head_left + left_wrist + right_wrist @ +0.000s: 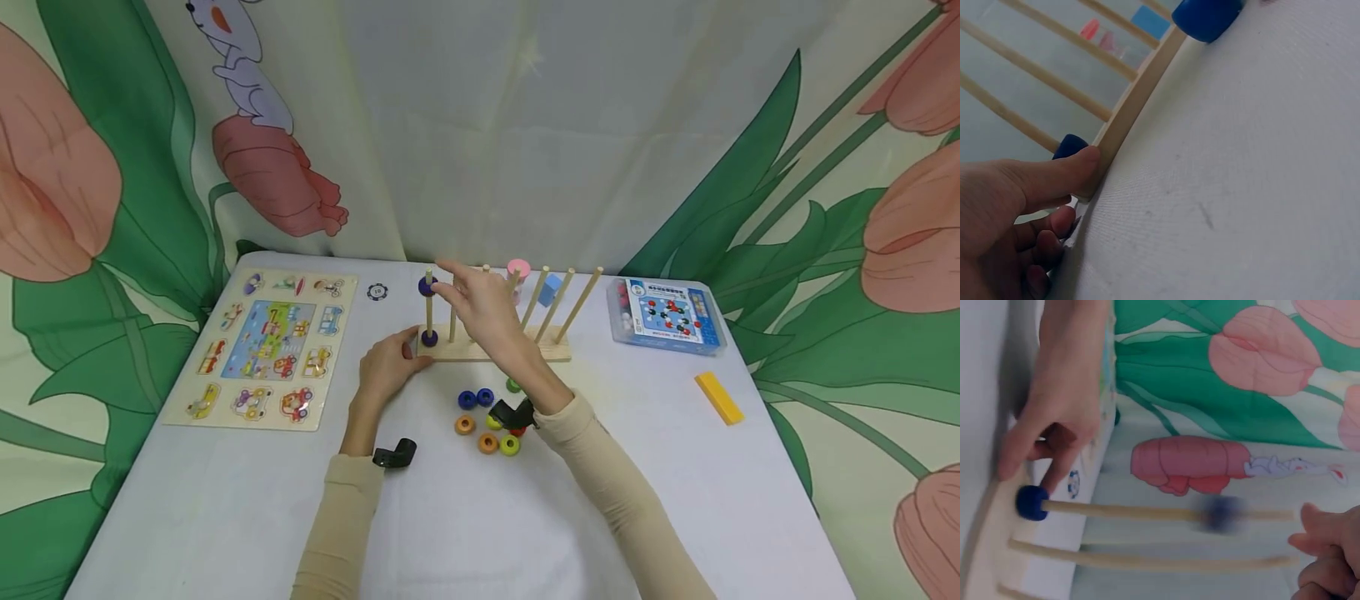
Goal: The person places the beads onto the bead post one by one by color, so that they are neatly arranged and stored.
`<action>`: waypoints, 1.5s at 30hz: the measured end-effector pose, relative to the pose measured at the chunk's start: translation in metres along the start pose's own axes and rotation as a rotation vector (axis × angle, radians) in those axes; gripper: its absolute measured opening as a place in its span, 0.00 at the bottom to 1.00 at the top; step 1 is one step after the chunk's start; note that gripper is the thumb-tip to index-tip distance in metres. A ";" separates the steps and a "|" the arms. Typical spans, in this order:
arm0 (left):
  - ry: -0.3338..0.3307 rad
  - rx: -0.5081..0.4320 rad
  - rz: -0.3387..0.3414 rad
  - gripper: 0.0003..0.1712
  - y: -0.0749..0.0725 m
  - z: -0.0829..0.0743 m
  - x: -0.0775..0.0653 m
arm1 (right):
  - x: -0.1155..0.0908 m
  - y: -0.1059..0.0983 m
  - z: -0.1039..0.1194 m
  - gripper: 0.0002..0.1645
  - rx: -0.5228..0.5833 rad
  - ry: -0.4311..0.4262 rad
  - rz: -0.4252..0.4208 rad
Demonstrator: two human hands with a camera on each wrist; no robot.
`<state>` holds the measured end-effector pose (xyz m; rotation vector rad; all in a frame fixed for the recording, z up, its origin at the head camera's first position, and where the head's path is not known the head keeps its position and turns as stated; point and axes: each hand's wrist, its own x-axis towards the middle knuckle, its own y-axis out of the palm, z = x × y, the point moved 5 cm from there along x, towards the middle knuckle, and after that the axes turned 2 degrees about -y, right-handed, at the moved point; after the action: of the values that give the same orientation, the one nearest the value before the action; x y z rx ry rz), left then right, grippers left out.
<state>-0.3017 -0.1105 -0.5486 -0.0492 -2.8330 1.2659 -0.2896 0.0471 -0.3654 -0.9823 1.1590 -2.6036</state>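
Observation:
A wooden peg rack (495,353) with several upright pegs stands mid-table. My left hand (386,367) grips its left end, thumb along the front edge in the left wrist view. One blue bead (429,338) sits at the foot of the leftmost peg. Another blue bead (1219,514), blurred in the right wrist view, is around the same peg higher up, apart from the fingers. My right hand (487,312) is just beside that peg's top, thumb and index finger extended, holding nothing. Loose blue beads (467,400) and orange beads (465,425) lie in front of the rack.
Green, yellow and red beads lie partly under the right forearm. At left is a picture puzzle board (330,333), with a round black-and-white token (377,292) beside it. A plastic case (667,317) and a yellow block (718,398) lie at right. Behind the rack stands a blue block (550,289).

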 end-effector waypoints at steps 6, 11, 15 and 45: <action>-0.010 -0.003 -0.022 0.39 0.000 0.000 0.000 | -0.052 -0.021 -0.039 0.13 0.121 0.125 -0.156; -0.013 -0.003 -0.022 0.39 0.000 0.001 -0.001 | -0.106 -0.015 -0.083 0.10 0.097 0.326 -0.102; -0.018 -0.012 -0.022 0.39 0.001 0.001 -0.002 | -0.139 -0.002 -0.111 0.11 0.048 0.448 -0.008; -0.008 -0.012 -0.022 0.39 0.002 -0.001 -0.003 | -0.008 -0.045 0.004 0.19 -0.029 0.003 -0.106</action>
<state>-0.2985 -0.1084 -0.5492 -0.0125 -2.8399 1.2476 -0.2743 0.0788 -0.3362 -1.0745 1.1790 -2.6776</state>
